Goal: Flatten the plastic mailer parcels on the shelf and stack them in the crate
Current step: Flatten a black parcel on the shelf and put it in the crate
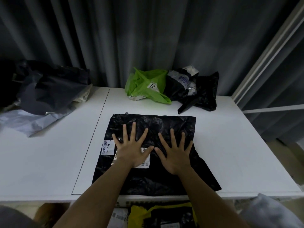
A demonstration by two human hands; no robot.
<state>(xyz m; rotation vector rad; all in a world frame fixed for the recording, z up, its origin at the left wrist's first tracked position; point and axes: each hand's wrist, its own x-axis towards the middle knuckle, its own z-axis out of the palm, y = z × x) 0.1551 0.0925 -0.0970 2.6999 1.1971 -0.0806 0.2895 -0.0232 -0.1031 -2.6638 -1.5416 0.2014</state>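
A black plastic mailer [154, 180] with white shipping labels lies spread on the white shelf [54, 162], close to its front edge. My left hand [131, 148] and my right hand [175, 153] both rest flat on the mailer's middle, palms down and fingers spread, holding nothing. Below the shelf's front edge I see the crate [158, 214] with yellow, black and white mailers lying in it.
At the back of the shelf sit a crumpled green mailer [144, 87] and crumpled black mailers [197, 91]. A heap of dark and grey mailers [47, 91] fills the back left. Grey curtains hang behind, and a white frame post [269, 51] rises at the right.
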